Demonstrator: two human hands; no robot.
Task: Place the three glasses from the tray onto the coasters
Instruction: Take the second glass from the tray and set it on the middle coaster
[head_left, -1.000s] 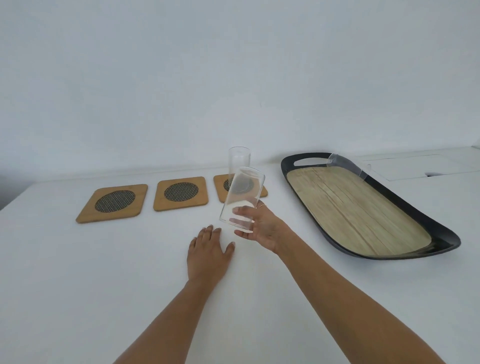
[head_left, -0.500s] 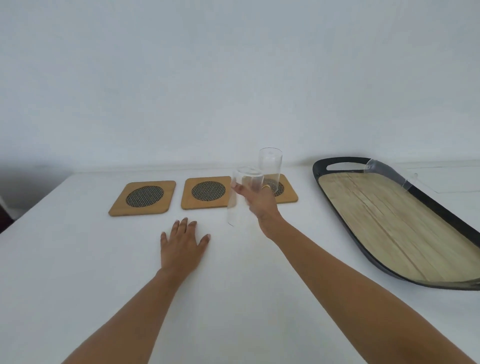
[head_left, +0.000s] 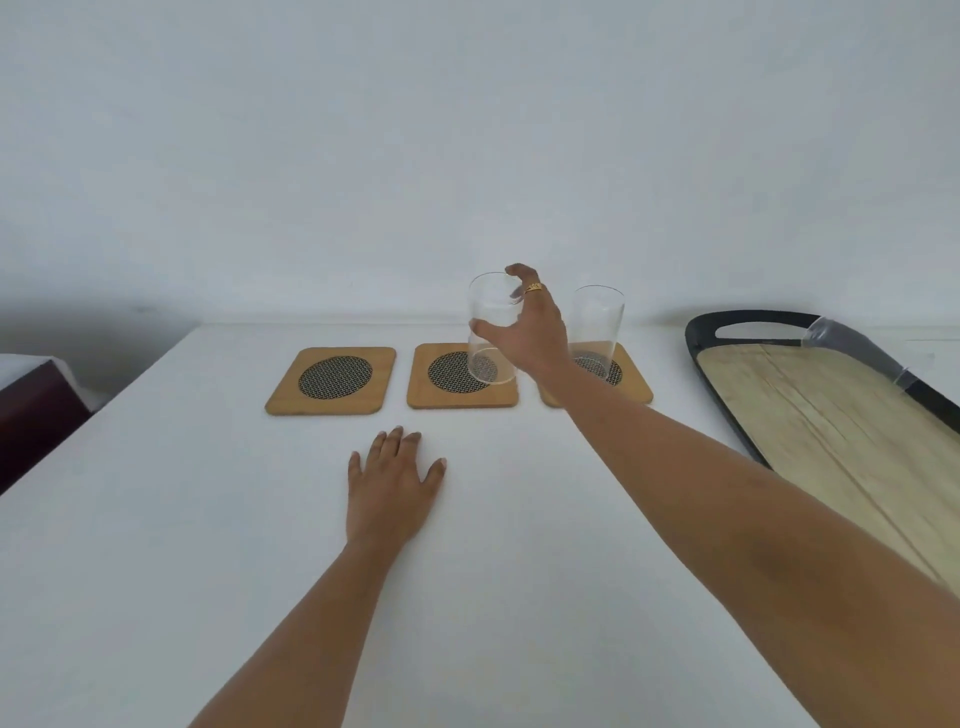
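Note:
Three square wooden coasters with dark mesh centres lie in a row at the table's far side. My right hand (head_left: 530, 332) grips a clear glass (head_left: 491, 332) upright, its base over the middle coaster (head_left: 423, 387); whether it touches the coaster I cannot tell. A second clear glass (head_left: 597, 322) stands on the right coaster (head_left: 636, 387). The left coaster (head_left: 332, 379) is bare. A third glass (head_left: 857, 348) lies on its side against the far rim of the tray (head_left: 696, 332) at the right. My left hand (head_left: 392, 486) rests flat on the table, fingers spread.
The oval black tray with its bamboo floor runs along the right side to the frame edge. A white wall rises just behind the coasters. A dark red piece of furniture (head_left: 31, 415) stands beyond the table's left edge.
My right hand has carried the glass forward from above the table near my left hand to over the middle coaster and turned it upright. The left hand stayed flat.

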